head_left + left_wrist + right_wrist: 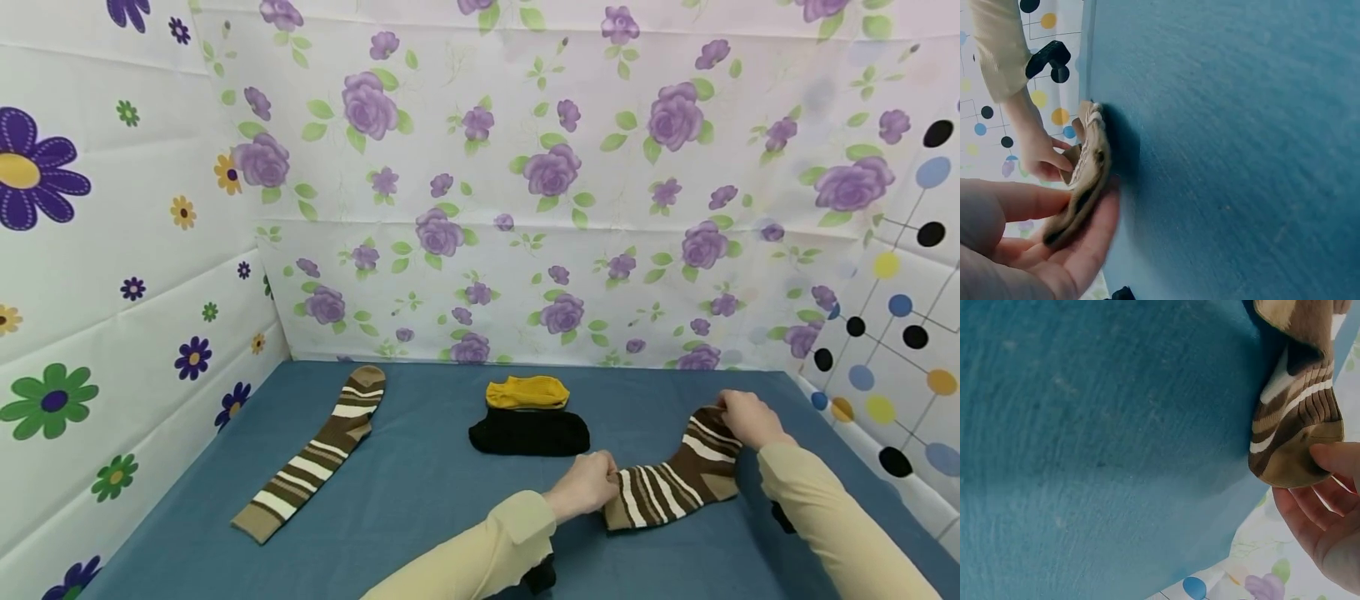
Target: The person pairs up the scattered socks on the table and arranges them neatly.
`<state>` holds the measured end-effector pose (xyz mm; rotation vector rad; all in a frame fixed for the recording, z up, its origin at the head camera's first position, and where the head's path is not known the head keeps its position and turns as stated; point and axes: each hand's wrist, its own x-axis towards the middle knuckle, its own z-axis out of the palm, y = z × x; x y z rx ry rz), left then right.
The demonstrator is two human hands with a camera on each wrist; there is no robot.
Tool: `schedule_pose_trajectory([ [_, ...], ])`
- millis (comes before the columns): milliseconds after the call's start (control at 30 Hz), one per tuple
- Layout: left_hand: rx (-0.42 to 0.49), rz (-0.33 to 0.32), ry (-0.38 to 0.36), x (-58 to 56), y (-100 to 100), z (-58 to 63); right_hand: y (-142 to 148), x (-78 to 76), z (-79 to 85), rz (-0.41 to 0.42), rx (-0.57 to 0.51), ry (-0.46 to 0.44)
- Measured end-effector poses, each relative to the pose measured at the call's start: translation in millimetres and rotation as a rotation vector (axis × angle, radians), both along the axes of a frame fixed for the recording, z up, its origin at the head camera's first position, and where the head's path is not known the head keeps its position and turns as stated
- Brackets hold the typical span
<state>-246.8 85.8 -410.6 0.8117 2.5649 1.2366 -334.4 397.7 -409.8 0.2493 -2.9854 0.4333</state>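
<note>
Arms [491,542] extended, we see left hand [583,483] pinching cuff [619,512], right hand [752,419] pinching toe [1294,459] of bent, ribbed, striped sock [672,487], right of flat black sock [529,432].

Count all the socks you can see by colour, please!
Brown striped: 2 (lying sock, held sock)
Yellow sock: 1
Black sock: 1
Total: 4 visible; I can't tell whether more hide under the yellow or black one.

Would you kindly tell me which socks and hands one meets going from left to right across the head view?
Flat striped sock, black sock, left hand, held striped sock, right hand; the yellow sock, just beyond the black one, is omitted.
</note>
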Motion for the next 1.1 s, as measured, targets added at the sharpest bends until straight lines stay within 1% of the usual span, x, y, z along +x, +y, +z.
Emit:
schedule_pose_trajectory([
  [100,0.030,0.016,0.018,0.4,-2,1.7,1,1.2,3.4,-0.002,-0.016,0.011],
  [233,0.045,0.032,0.054,0.2,-5,4.9,1,3.1,6.1,0.002,-0.027,0.029],
  [300,0.050,0.038,0.051,-0.5,-7,6.5,1,4.2,6.7,0.012,-0.026,0.034],
  [467,0.071,0.043,0.009,-4.6,-15,8.9,-2,4.1,9.2,0.041,-0.019,0.033],
  [567,0.105,0.042,-0.015,-7.8,-20,10.2,-5,3.2,12.7,0.047,-0.017,0.027],
  [700,0.160,0.034,-0.056,-12.3,-29,12.5,-10,3.6,21.1,0.066,-0.016,0.020],
  [867,0.172,0.027,-0.067,-16.8,-43,18.5,-17,4.4,29.4,0.095,-0.016,0.041],
  [933,0.170,0.034,-0.065,-18.7,-48,21.1,-19,4.2,31.4,0.115,-0.022,0.052],
  [1100,0.178,0.059,-0.087,-24.2,-62,25.4,-26,6.4,36.2,0.168,-0.042,0.068],
])
